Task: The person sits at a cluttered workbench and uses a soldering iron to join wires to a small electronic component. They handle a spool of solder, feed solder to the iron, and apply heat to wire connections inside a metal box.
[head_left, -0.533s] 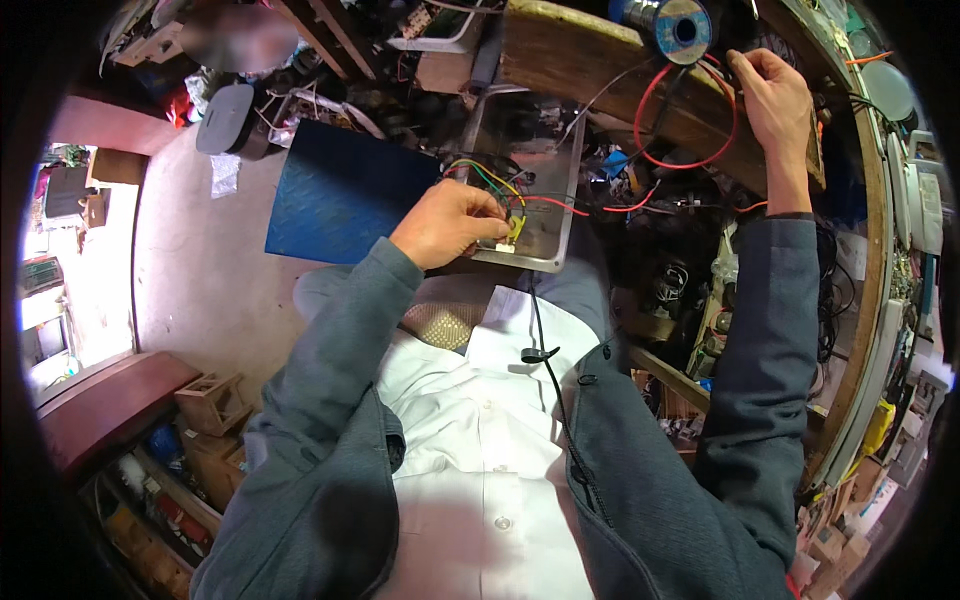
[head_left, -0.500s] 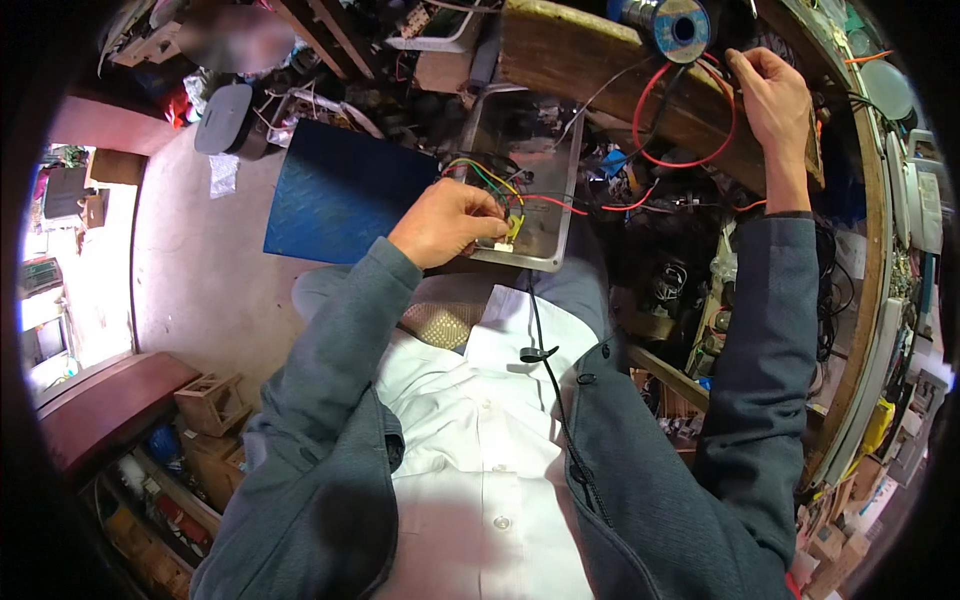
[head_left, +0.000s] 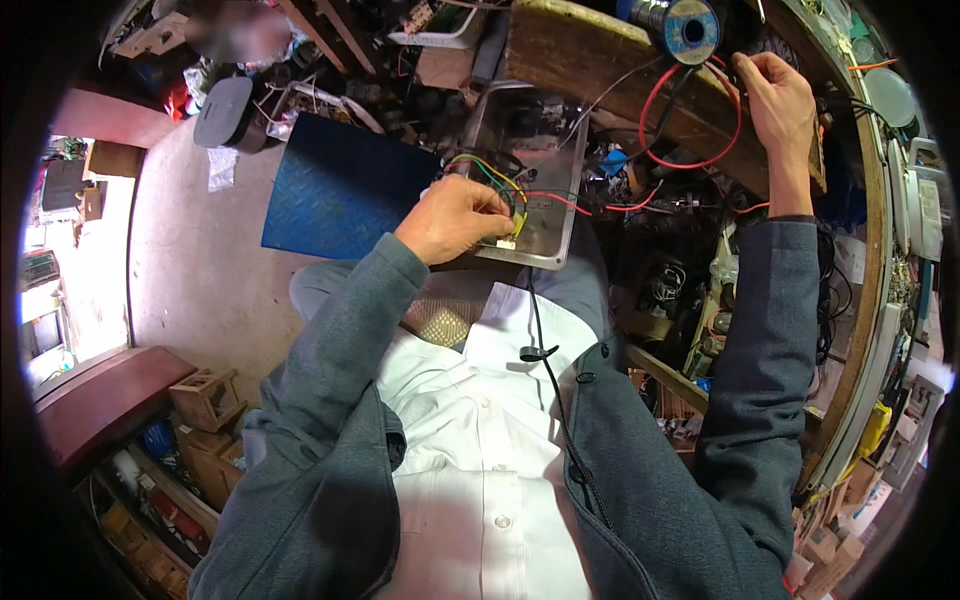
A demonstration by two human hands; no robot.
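Note:
My left hand is closed in a pinch at the near end of a shallow metal tray-like case. At its fingertips is a small yellow part with a whitish piece below it. Green, yellow and red wires run to that spot, and the fingers partly cover it. My right hand is raised at the upper right, thumb and forefinger pinched together beside a loop of red cable. Whatever lies between those fingertips is too small to make out. A spool of wire sits just left of them.
A wooden plank lies across the far side, under the spool. A blue sheet is left of the case. Cluttered electronic parts fill the right side, along a wooden edge. A dark grey box stands far left.
The view has shifted slightly. Both hands keep nearly the same places and pinched grips; the left fingers have moved a little at the yellow part.

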